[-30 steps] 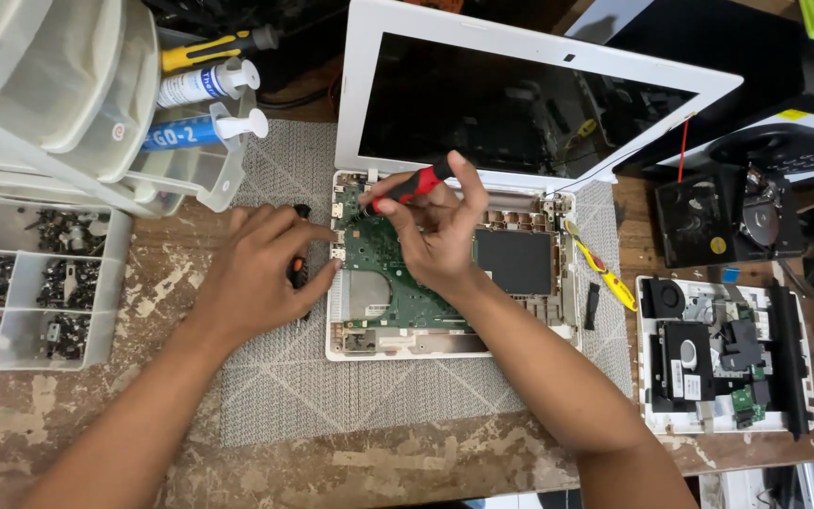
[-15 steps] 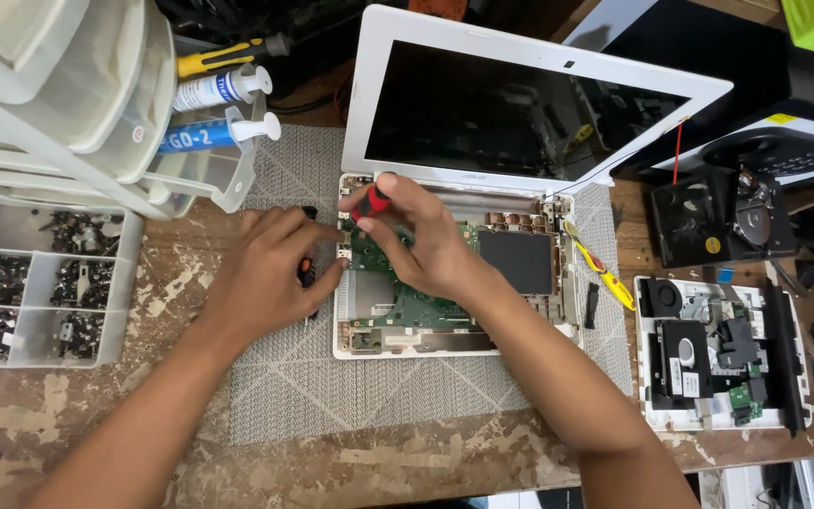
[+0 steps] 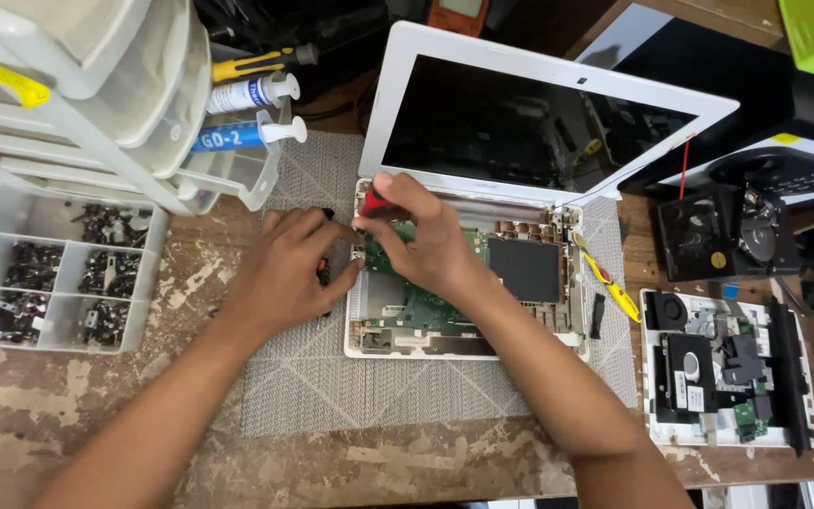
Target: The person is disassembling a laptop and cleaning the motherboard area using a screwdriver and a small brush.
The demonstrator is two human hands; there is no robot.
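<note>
The right hand (image 3: 426,240) gripped a red-handled screwdriver (image 3: 375,201), fingers closed around it, over the far left corner of the opened white laptop (image 3: 468,273), whose green circuit board (image 3: 416,302) lay bare in the base. The left hand (image 3: 284,269) rested on the grey mat (image 3: 322,377) against the laptop's left edge, fingers curled down; whether they held anything could not be told. At 9 o'clock from the hands, a clear parts tray (image 3: 49,273) sat near the worktop's (image 3: 77,434) left edge. At 3 o'clock lay a yellow tool (image 3: 605,278) just beside the laptop, then a second dismantled white device (image 3: 727,368). Open room remained toward 6 o'clock, on the mat and bare worktop before the near edge.
</note>
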